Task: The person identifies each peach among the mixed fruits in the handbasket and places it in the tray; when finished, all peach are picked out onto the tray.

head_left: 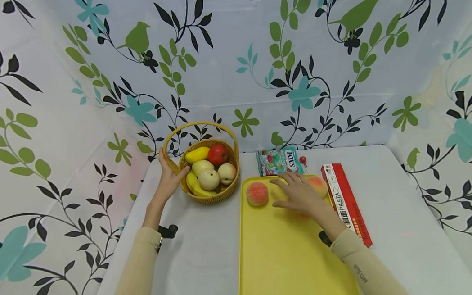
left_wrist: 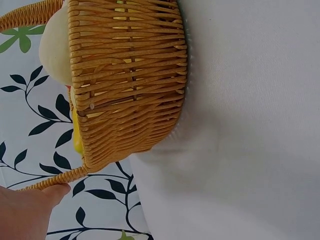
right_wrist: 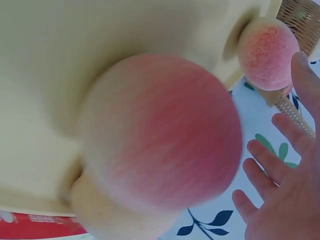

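My left hand (head_left: pixel 170 179) grips the yellow wicker basket (head_left: pixel 216 199) by the left foot of its arched handle (head_left: pixel 198 124), thumb toward the inside. Bananas, a red fruit and several pale round fruits fill the basket. Over the far end of a yellow tray (head_left: pixel 286 259), my right hand (head_left: pixel 298 194) hovers with fingers spread, holding nothing. Just left of its fingertips lies a pink peach (head_left: pixel 257 194). Another peach (head_left: pixel 318 185) shows behind the hand at the right, and a third peach (right_wrist: pixel 165 132), mostly hidden from the head view, looms close in the right wrist view.
A red and white pasta box (head_left: pixel 346 204) lies along the tray's right edge. Behind the tray sits a teal candy bag (head_left: pixel 277 162). A patterned cloth (head_left: pixel 224 65) rises at the table's back edge. White tabletop (head_left: pixel 201 258) extends between basket and tray.
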The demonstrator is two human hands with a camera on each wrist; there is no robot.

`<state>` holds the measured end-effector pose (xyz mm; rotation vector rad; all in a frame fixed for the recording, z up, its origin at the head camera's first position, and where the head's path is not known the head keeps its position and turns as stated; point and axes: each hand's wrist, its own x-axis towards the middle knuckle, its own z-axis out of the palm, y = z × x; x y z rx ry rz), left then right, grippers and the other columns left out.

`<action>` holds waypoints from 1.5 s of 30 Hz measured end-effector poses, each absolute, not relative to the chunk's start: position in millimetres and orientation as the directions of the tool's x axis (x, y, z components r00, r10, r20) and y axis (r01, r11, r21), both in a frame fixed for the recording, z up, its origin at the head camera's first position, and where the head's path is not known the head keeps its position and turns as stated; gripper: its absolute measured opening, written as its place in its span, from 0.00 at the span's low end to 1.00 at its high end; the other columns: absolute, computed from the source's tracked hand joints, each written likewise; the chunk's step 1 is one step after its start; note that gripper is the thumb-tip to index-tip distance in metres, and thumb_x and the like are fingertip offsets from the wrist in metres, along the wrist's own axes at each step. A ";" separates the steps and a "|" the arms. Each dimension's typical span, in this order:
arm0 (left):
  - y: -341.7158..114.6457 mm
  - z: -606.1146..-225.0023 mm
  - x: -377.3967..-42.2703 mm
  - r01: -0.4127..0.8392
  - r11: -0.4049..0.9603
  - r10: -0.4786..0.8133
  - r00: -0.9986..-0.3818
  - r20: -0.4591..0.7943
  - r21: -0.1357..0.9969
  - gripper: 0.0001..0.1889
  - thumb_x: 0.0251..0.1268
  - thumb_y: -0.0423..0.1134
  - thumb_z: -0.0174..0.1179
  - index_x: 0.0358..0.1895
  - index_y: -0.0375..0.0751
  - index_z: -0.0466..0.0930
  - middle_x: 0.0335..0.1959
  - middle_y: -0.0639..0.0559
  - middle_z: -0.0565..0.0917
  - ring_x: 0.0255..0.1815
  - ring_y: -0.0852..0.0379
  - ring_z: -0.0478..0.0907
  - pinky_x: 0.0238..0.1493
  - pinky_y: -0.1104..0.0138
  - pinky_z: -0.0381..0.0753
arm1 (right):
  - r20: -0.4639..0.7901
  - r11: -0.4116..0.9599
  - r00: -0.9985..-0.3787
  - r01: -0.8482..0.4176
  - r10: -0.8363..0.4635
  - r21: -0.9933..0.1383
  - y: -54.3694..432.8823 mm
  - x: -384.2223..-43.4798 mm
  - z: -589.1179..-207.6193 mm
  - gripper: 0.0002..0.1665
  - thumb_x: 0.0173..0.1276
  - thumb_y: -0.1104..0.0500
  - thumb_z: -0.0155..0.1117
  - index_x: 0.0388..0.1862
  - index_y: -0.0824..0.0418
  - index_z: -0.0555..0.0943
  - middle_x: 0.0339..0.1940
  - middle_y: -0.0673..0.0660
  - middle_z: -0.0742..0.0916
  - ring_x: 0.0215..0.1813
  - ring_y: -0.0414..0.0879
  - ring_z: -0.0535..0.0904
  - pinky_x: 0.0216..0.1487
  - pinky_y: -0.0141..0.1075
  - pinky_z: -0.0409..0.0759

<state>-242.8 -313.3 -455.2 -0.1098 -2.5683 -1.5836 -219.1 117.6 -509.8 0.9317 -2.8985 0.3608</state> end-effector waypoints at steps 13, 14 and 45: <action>-324.8 -478.9 -255.3 0.132 0.431 -0.016 -0.988 0.154 0.893 0.60 0.72 0.46 0.64 0.81 0.54 0.15 0.85 0.43 0.22 0.87 0.42 0.25 0.85 0.43 0.32 | 0.172 0.665 -0.699 -0.715 -0.695 -0.216 30.2 -243.2 -479.9 0.47 0.67 0.35 0.68 0.79 0.51 0.67 0.80 0.63 0.69 0.81 0.61 0.63 0.81 0.61 0.60; -325.2 -482.4 -257.1 0.136 0.435 -0.019 -0.987 0.161 0.890 0.60 0.72 0.47 0.64 0.81 0.55 0.15 0.85 0.44 0.22 0.87 0.43 0.25 0.85 0.43 0.33 | 0.167 0.655 -0.686 -0.726 -0.708 -0.208 20.4 -245.8 -479.6 0.47 0.68 0.34 0.67 0.80 0.51 0.66 0.81 0.62 0.69 0.81 0.60 0.63 0.81 0.60 0.60; -322.3 -477.8 -255.1 0.148 0.451 -0.012 -0.985 0.171 0.880 0.59 0.73 0.45 0.62 0.80 0.54 0.13 0.84 0.46 0.20 0.86 0.43 0.23 0.85 0.41 0.32 | 0.026 0.727 -0.728 -0.686 -0.685 -0.035 -108.4 -283.0 -507.0 0.43 0.71 0.37 0.66 0.80 0.42 0.61 0.71 0.57 0.77 0.68 0.51 0.76 0.76 0.46 0.71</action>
